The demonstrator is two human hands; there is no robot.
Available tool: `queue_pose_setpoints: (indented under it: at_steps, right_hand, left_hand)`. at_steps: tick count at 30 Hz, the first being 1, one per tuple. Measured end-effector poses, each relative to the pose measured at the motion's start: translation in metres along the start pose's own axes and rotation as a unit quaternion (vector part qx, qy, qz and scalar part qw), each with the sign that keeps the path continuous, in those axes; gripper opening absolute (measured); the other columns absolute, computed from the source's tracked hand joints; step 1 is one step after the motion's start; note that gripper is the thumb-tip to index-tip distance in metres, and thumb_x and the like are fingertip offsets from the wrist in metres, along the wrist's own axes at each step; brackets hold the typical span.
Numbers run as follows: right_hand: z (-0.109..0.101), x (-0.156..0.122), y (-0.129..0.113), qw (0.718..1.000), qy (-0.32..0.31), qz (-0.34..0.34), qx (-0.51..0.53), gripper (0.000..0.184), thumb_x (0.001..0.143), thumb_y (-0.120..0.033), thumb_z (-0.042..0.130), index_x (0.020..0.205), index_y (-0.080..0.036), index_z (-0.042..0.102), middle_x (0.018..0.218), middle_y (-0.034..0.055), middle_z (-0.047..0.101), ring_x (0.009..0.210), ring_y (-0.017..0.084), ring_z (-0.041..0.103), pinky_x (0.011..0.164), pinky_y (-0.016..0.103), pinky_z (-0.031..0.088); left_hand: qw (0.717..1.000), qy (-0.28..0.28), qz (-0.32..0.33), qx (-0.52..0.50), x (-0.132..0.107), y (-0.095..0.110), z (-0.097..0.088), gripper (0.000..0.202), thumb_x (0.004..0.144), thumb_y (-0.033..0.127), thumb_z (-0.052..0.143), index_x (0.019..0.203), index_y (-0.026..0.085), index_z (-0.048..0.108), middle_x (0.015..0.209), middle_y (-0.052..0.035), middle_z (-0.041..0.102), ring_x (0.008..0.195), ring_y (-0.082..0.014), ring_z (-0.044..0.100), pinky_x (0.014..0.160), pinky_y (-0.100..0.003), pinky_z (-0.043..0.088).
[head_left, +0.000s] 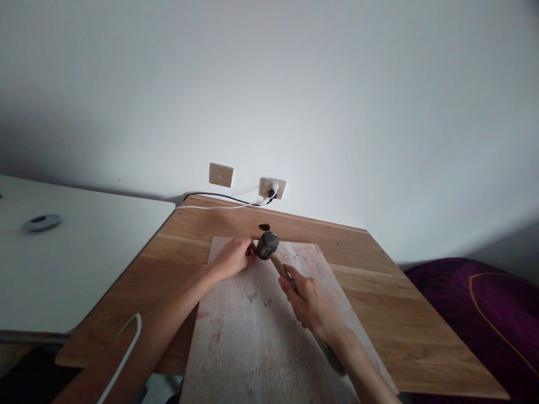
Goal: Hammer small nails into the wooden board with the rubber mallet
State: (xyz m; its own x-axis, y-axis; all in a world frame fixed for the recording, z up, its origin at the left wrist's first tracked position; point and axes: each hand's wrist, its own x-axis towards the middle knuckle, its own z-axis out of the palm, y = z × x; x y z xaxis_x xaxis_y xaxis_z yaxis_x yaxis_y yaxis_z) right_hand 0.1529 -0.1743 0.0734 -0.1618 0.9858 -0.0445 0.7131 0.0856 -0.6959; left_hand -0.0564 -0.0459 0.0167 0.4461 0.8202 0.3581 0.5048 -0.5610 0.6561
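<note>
My right hand (309, 300) is wrapped round the wooden handle of a mallet with a dark, rounded head (268, 245). The handle's end comes out below my wrist. Close to the left of the mallet's head, my left hand (236, 255) has its fingers pinched together; the head partly covers the fingertips, so what they hold does not show. Both hands are over a pale, worn wooden board (236, 348). Several small nails (296, 256) are in a row near its far edge, right of the mallet's head. Two more nails (266, 303) show nearer the middle.
Beneath the board is a brown wooden table (379, 292) with a cable hole (264, 227). A white table (84, 252) adjoins it on the left. Cables run along the back to a wall socket (273, 188). Purple fabric (475, 308) bulges at the right. A white cord (126, 348) crosses my left forearm.
</note>
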Motion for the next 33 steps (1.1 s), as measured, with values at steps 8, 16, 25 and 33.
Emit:
queue_pose_setpoints:
  at_steps: [8, 16, 25, 33]
  right_hand:
    - [0.003, -0.029, 0.03, 0.999, 0.014, 0.027, -0.025, 0.052, 0.103, -0.048, 0.038, 0.135, -0.012, 0.061, 0.065, 0.0007, 0.065, 0.046, 0.016, 0.059, 0.045, 0.026, 0.04]
    - [-0.003, -0.016, 0.014, 0.999, 0.03, 0.005, 0.015, 0.05, 0.105, -0.044, 0.038, 0.138, -0.012, 0.057, 0.062, -0.0008, 0.064, 0.04, 0.013, 0.055, 0.041, 0.024, 0.04]
    - [0.0, 0.006, -0.002, 0.999, 0.024, -0.022, 0.016, 0.042, 0.104, -0.039, 0.041, 0.133, -0.015, 0.059, 0.059, -0.0023, 0.062, 0.039, 0.013, 0.056, 0.039, 0.023, 0.041]
    - [0.002, 0.005, -0.001, 1.0, 0.017, -0.014, 0.015, 0.046, 0.103, -0.041, 0.04, 0.133, -0.013, 0.06, 0.056, -0.001, 0.063, 0.041, 0.016, 0.059, 0.043, 0.025, 0.045]
  left_hand:
    - [0.998, 0.008, 0.016, 0.065, 0.0, 0.004, 0.002, 0.043, 0.083, 0.009, 0.072, 0.123, 0.02, 0.066, 0.095, -0.0037, 0.077, 0.09, -0.0214, 0.072, 0.086, -0.03, 0.053]
    - [0.998, 0.012, 0.026, 0.048, 0.001, -0.001, 0.004, 0.042, 0.083, 0.007, 0.07, 0.122, 0.021, 0.068, 0.092, -0.0021, 0.078, 0.09, -0.0206, 0.074, 0.087, -0.03, 0.054]
    - [0.997, 0.024, 0.052, 0.045, -0.002, -0.001, 0.001, 0.047, 0.081, 0.006, 0.07, 0.125, 0.02, 0.063, 0.11, -0.0078, 0.073, 0.101, -0.0232, 0.07, 0.089, -0.032, 0.054]
    - [0.998, 0.021, 0.048, 0.034, -0.002, -0.001, 0.001, 0.048, 0.081, 0.007, 0.072, 0.126, 0.018, 0.059, 0.108, -0.0074, 0.07, 0.099, -0.0222, 0.067, 0.088, -0.033, 0.052]
